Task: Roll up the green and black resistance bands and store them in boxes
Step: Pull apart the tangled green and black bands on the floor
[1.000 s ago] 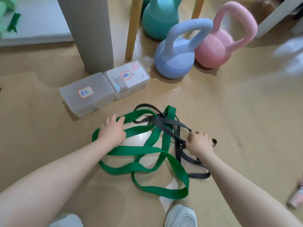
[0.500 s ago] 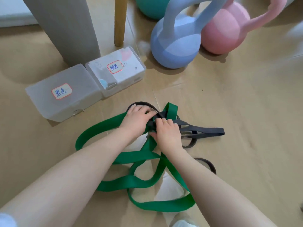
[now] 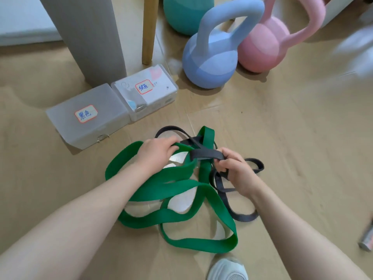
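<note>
A wide green resistance band (image 3: 177,215) lies in tangled loops on the wooden floor, interlaced with a narrower black band (image 3: 207,154). My left hand (image 3: 156,153) holds a green strand near the top of the tangle. My right hand (image 3: 235,168) grips the black band, a flat length stretched across its fingers toward the green loops. Two frosted plastic boxes stand closed side by side beyond the bands: the left box (image 3: 88,116) and the right box (image 3: 145,93), each with a handwritten label.
A blue kettlebell (image 3: 210,63), a pink kettlebell (image 3: 264,43) and a teal one (image 3: 187,13) stand behind the boxes. A grey post (image 3: 88,37) and a wooden leg (image 3: 149,29) rise at the back left. My shoe (image 3: 228,269) is at the bottom; a metal can (image 3: 367,239) lies right.
My right hand has moved right and pulled a length of black band out of the knot. My left hand has shifted slightly left onto the green strand. The view has tilted a little.
</note>
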`<state>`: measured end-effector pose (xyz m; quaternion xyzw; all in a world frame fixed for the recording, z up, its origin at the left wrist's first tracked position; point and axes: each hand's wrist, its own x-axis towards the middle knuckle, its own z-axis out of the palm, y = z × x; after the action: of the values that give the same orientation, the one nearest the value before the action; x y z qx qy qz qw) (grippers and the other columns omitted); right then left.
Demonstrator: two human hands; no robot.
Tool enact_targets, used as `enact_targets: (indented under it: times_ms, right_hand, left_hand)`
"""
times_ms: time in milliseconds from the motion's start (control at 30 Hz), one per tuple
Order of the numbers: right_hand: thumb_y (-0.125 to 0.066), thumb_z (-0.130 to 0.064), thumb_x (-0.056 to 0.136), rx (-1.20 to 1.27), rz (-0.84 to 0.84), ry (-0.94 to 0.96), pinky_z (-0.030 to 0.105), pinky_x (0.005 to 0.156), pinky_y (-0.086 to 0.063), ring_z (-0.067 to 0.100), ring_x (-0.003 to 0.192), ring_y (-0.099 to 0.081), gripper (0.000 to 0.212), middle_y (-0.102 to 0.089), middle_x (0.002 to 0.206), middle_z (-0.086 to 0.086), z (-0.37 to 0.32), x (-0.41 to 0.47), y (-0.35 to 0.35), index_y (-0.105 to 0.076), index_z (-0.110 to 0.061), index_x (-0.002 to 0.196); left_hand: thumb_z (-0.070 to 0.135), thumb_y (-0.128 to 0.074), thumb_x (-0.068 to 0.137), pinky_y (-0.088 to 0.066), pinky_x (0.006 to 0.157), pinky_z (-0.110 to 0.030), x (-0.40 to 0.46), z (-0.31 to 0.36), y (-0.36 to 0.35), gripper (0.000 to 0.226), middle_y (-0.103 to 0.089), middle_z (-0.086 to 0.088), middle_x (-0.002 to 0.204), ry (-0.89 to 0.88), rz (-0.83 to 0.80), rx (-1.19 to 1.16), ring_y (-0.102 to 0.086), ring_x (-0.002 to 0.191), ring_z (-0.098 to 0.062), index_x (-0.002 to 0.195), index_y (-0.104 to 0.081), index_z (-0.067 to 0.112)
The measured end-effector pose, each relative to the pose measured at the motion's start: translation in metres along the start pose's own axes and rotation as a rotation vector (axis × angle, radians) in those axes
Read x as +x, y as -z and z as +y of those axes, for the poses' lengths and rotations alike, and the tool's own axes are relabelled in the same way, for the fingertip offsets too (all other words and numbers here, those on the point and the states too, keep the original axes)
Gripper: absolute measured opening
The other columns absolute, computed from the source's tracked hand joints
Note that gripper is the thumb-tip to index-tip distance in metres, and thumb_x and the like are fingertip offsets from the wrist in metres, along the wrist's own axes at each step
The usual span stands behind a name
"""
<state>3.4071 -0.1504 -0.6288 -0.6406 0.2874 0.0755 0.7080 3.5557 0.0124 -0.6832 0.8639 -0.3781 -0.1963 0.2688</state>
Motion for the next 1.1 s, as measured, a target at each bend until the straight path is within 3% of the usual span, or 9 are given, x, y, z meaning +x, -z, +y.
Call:
enact_targets:
  times_ms: [133, 333, 500, 600, 700, 767, 867, 1000, 1100]
  right_hand:
    - [-0.063, -0.04, 0.068, 0.012, 0.119, -0.015, 0.018, 0.047, -0.021, 0.007, 0.049, -0.026, 0.026, -0.033, 0.051, -0.009, -0.011, -0.02, 0.011, -0.049, -0.021, 0.056]
    - [-0.057, -0.021, 0.065, 0.175, 0.496, 0.015, 0.028, 0.056, -0.031, 0.015, 0.055, -0.039, 0.023, -0.039, 0.054, 0.001, -0.019, -0.032, 0.039, -0.045, -0.018, 0.047]
    - [-0.061, -0.023, 0.087, -0.33, 0.699, -0.247, 0.032, 0.061, -0.038, 0.02, 0.063, -0.046, 0.027, -0.051, 0.066, 0.007, 0.016, -0.042, 0.054, -0.057, -0.008, 0.066]
    - [-0.055, -0.037, 0.087, -0.915, 0.655, -0.499, 0.04, 0.09, -0.044, 0.03, 0.097, -0.055, 0.03, -0.062, 0.1, 0.011, 0.038, -0.028, 0.037, -0.062, -0.013, 0.103]
    - [-0.056, -0.027, 0.085, -1.305, 0.499, -0.398, 0.044, 0.112, -0.015, 0.033, 0.133, -0.028, 0.054, -0.036, 0.142, 0.013, 0.034, -0.011, 0.002, -0.038, -0.015, 0.134]
    - [-0.052, -0.013, 0.085, -1.268, 0.376, -0.067, 0.04, 0.115, -0.01, 0.031, 0.14, -0.018, 0.059, -0.024, 0.151, 0.012, 0.024, -0.002, -0.027, -0.033, -0.012, 0.141]
    - [-0.046, -0.006, 0.089, -1.127, 0.167, 0.223, 0.034, 0.113, -0.018, 0.03, 0.137, -0.027, 0.046, -0.034, 0.147, 0.015, 0.018, 0.01, -0.068, -0.044, -0.005, 0.135]
    - [-0.044, -0.017, 0.095, -1.136, 0.142, 0.167, 0.037, 0.111, -0.022, 0.031, 0.133, -0.033, 0.048, -0.037, 0.144, 0.017, 0.034, 0.037, -0.094, -0.032, -0.002, 0.14]
    - [-0.045, -0.019, 0.096, -0.915, 0.113, -0.02, 0.039, 0.091, -0.043, 0.031, 0.11, -0.053, 0.04, -0.056, 0.12, 0.016, 0.038, 0.05, -0.085, -0.038, -0.006, 0.133]
  left_hand:
    - [0.026, -0.046, 0.094, -0.05, 0.074, -0.04, -0.007, -0.017, 0.029, 0.017, -0.066, -0.006, 0.096, 0.223, 0.059, -0.089, -0.057, 0.086, -0.031, 0.102, -0.06, 0.026]
    - [0.019, -0.046, 0.092, -0.047, 0.071, -0.036, -0.017, -0.036, 0.054, 0.014, -0.064, -0.013, 0.092, 0.487, 0.212, -0.079, -0.054, 0.082, -0.031, 0.097, -0.06, 0.016]
    - [0.017, -0.041, 0.094, -0.045, 0.067, -0.034, -0.037, -0.048, 0.046, 0.013, -0.059, -0.017, 0.091, 0.585, 0.086, 0.104, -0.055, 0.083, -0.035, 0.095, -0.053, 0.012]
    - [0.008, -0.035, 0.092, -0.044, 0.074, -0.036, -0.048, -0.043, 0.036, 0.016, -0.06, -0.017, 0.101, 0.574, -0.067, 0.323, -0.055, 0.092, -0.035, 0.101, -0.048, 0.011]
    - [0.006, -0.038, 0.091, -0.035, 0.099, -0.042, -0.047, -0.032, 0.023, 0.04, -0.049, -0.012, 0.133, 0.42, -0.119, 0.398, -0.042, 0.122, -0.031, 0.13, -0.039, 0.013]
    - [0.008, -0.04, 0.092, -0.028, 0.108, -0.041, -0.041, -0.022, 0.014, 0.051, -0.038, -0.003, 0.145, 0.187, -0.137, 0.283, -0.034, 0.133, -0.025, 0.141, -0.032, 0.019]
    - [0.001, -0.038, 0.091, -0.02, 0.112, -0.034, -0.028, -0.012, 0.001, 0.058, -0.031, 0.005, 0.151, -0.057, -0.231, 0.217, -0.027, 0.138, -0.017, 0.144, -0.029, 0.025]
    - [-0.005, -0.035, 0.09, -0.018, 0.112, -0.028, -0.014, -0.022, -0.013, 0.06, -0.033, 0.002, 0.15, -0.059, -0.244, 0.1, -0.027, 0.138, -0.017, 0.143, -0.031, 0.023]
    - [-0.001, -0.035, 0.093, -0.023, 0.107, -0.027, -0.008, -0.032, -0.013, 0.052, -0.044, -0.001, 0.142, 0.004, -0.254, -0.021, -0.034, 0.132, -0.02, 0.139, -0.04, 0.023]
